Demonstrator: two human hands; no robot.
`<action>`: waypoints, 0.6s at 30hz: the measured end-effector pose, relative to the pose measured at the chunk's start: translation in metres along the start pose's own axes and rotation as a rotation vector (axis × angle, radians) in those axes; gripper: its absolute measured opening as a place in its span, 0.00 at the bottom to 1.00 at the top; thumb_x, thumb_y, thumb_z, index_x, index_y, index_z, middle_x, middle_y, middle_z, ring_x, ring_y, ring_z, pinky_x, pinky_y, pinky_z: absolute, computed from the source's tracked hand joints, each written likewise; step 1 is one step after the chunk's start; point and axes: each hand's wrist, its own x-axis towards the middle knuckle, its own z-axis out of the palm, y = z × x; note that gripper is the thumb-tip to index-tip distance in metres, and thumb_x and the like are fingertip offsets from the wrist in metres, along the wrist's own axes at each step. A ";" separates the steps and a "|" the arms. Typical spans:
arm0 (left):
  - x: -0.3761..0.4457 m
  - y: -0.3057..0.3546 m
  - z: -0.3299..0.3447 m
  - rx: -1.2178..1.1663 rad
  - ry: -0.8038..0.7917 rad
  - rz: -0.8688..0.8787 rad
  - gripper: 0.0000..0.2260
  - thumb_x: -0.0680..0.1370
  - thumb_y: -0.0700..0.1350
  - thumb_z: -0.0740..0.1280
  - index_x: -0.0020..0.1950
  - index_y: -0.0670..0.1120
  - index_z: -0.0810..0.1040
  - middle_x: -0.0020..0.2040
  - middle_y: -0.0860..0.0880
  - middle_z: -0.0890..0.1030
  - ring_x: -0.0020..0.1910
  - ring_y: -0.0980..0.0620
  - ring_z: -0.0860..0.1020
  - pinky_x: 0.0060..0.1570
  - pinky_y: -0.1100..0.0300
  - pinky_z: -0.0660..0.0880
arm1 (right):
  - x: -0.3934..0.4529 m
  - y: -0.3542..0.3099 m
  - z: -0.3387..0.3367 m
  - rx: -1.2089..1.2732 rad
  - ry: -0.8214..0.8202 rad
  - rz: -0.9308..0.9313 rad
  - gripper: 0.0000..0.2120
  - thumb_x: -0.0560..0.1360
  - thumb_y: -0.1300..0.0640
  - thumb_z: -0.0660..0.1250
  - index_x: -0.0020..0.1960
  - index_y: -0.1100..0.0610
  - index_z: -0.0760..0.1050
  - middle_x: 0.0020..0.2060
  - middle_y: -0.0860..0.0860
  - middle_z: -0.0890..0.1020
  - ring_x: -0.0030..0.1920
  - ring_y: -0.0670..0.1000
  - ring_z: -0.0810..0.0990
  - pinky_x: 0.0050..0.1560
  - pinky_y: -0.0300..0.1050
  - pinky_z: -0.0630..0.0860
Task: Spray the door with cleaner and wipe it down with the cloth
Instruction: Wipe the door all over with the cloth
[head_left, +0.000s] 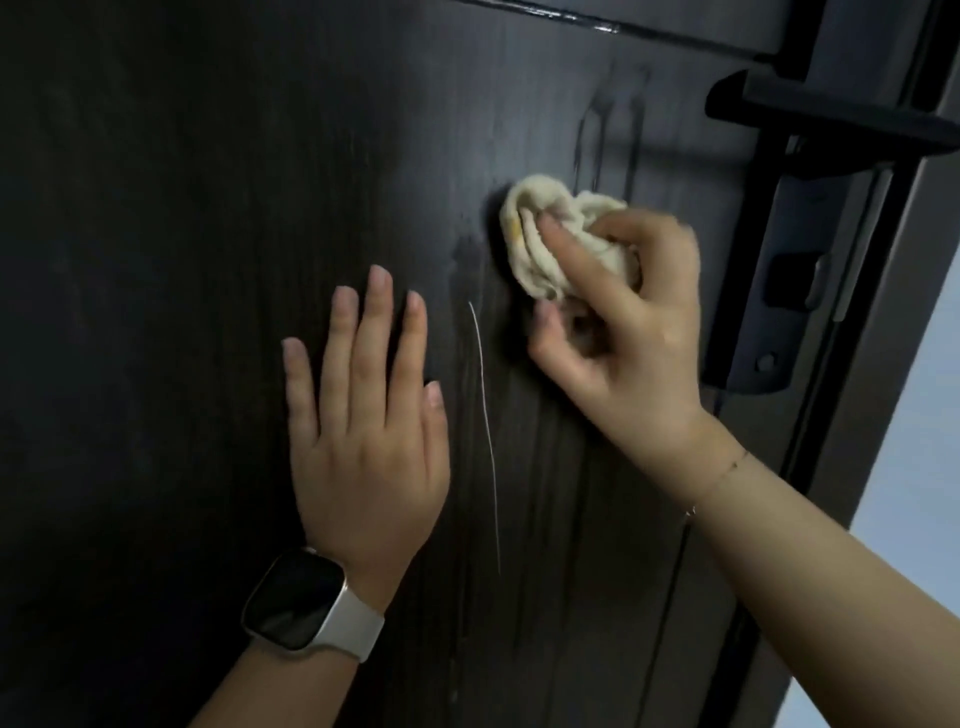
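Observation:
A dark wood-grain door (182, 260) fills the view. My right hand (628, 332) grips a bunched cream cloth (540, 234) and holds it against the door, left of the handle. Wet drip streaks run down the door above the cloth and below it. My left hand (363, 415) lies flat on the door with straight fingers, lower left of the cloth; a watch is on its wrist. No spray bottle is in view.
A black lever handle (831, 114) with its lock plate (779, 291) sticks out at the upper right, close to my right hand. The door's edge and a pale wall (914, 415) lie at the far right. A thin light thread (485, 431) hangs between my hands.

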 end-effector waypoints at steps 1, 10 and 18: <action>0.000 0.000 0.000 0.007 0.003 -0.006 0.23 0.84 0.46 0.54 0.78 0.43 0.58 0.79 0.45 0.55 0.79 0.46 0.53 0.77 0.45 0.48 | 0.008 -0.002 0.004 0.026 0.037 0.014 0.15 0.75 0.56 0.70 0.58 0.62 0.81 0.51 0.61 0.75 0.53 0.56 0.70 0.59 0.40 0.65; 0.001 0.004 0.002 -0.007 0.055 -0.004 0.23 0.83 0.43 0.53 0.78 0.42 0.56 0.78 0.43 0.59 0.78 0.46 0.55 0.76 0.45 0.52 | 0.002 -0.018 0.009 0.185 -0.110 -0.052 0.12 0.75 0.67 0.65 0.56 0.62 0.82 0.52 0.60 0.76 0.53 0.59 0.71 0.55 0.42 0.64; 0.014 -0.011 -0.028 -0.238 -0.011 0.048 0.23 0.82 0.41 0.53 0.78 0.45 0.55 0.78 0.48 0.59 0.77 0.51 0.59 0.75 0.52 0.56 | -0.010 -0.030 -0.004 0.271 -0.376 -0.074 0.10 0.71 0.69 0.67 0.49 0.61 0.83 0.45 0.56 0.77 0.47 0.55 0.74 0.43 0.48 0.74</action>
